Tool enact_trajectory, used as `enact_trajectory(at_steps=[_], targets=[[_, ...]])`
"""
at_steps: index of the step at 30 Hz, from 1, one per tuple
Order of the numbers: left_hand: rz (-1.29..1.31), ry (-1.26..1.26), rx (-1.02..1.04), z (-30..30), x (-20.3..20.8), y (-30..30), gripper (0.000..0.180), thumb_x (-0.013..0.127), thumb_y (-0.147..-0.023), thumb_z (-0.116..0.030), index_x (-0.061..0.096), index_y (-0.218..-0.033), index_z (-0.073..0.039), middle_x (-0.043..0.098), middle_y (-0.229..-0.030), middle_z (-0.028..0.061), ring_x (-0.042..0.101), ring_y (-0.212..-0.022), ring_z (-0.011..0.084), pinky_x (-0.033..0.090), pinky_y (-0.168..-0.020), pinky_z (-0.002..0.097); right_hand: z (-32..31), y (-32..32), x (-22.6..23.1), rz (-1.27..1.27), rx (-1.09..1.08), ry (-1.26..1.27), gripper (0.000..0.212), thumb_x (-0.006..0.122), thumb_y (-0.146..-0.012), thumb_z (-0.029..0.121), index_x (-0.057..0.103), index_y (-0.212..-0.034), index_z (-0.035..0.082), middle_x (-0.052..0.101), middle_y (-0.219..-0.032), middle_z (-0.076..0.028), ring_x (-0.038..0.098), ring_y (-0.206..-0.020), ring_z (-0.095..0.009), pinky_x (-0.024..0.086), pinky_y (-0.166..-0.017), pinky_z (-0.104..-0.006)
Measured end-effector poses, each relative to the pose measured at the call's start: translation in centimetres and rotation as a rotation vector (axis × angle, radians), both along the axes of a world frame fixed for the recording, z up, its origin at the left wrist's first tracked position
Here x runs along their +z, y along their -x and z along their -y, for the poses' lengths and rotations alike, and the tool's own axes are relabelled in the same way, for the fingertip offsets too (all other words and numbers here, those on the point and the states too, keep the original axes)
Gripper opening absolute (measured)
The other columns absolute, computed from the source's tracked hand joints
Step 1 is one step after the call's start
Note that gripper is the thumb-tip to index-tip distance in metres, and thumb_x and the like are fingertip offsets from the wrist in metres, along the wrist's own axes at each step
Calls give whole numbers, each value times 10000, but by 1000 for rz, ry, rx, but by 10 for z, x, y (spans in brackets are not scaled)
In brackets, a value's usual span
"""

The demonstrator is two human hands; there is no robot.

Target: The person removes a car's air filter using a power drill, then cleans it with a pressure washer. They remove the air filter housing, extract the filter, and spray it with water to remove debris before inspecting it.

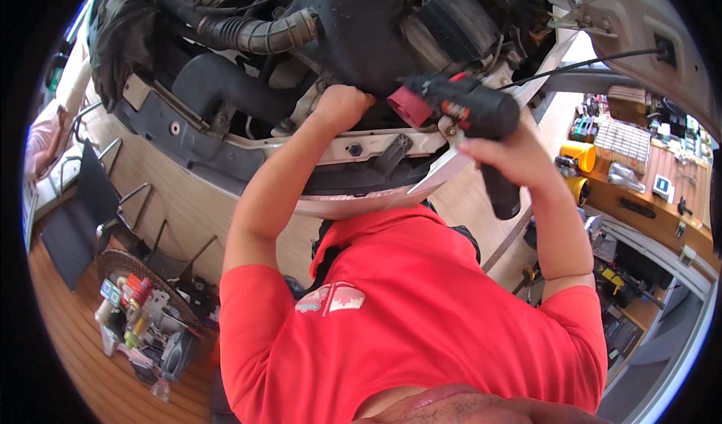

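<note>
My right hand [511, 157] is wrapped round the grip of a black cordless drill [481, 108] with small red-orange markings. The drill is tilted, its nose toward the left, above the front edge of the engine bay. By its nose shows a pinkish-red round piece [410, 106]; whether it is part of the drill I cannot tell. My left hand [342, 108] is closed over the front of the engine bay, fingertips pointing toward a large black plastic cover [353, 25]. What those fingers hold, if anything, is hidden.
A ribbed air hose [259, 33] and a black duct [226, 85] lie left of the cover. The raised hood [639, 18] and its thin prop rod [587, 63] are at right. Beyond stands a wooden workbench [639, 191] with tools. A black chair [83, 213] is at left.
</note>
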State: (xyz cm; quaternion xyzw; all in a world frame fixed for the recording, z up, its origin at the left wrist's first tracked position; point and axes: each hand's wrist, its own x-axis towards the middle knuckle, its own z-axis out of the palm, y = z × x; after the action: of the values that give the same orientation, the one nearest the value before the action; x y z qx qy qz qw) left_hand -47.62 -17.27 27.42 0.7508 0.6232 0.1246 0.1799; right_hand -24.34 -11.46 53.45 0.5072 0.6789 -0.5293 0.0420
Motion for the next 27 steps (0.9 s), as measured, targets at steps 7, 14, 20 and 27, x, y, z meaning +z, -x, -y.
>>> enact_trajectory(at_steps=[7, 14, 20, 27], targets=[[-146, -43, -66, -3, 2, -5, 126, 539, -827, -158, 658, -818, -120, 681, -711, 115, 688, -669, 304, 534, -565, 430, -89, 12, -42, -18, -164, 63, 351, 771, -767, 277, 610, -975, 45, 615, -695, -53, 609, -573, -144, 520, -546, -288], [-129, -145, -103, 0, -1, -3, 119, 559, -838, -179, 637, -788, -105, 671, -660, 103, 680, -618, 283, 522, -533, 405, -109, 27, -69, 5, -160, 191, 348, 770, -773, 264, 607, -1002, 58, 599, -710, -47, 582, -555, -130, 515, -504, -271], [-138, -167, -62, 0, 9, -6, 214, 592, -877, -282, 637, -747, -118, 666, -637, 79, 674, -598, 262, 518, -543, 391, -115, 25, -84, 10, -154, 190, 347, 794, -736, 327, 656, -889, 48, 601, -710, -46, 555, -574, -140, 494, -514, -297], [-120, -175, -78, 1, 2, -3, 115, 582, -810, -191, 640, -741, -121, 663, -655, 89, 676, -617, 269, 521, -562, 400, -115, 31, -74, 34, -80, 140, 350, 788, -736, 303, 669, -926, 34, 613, -736, -54, 568, -592, -144, 498, -532, -290]])
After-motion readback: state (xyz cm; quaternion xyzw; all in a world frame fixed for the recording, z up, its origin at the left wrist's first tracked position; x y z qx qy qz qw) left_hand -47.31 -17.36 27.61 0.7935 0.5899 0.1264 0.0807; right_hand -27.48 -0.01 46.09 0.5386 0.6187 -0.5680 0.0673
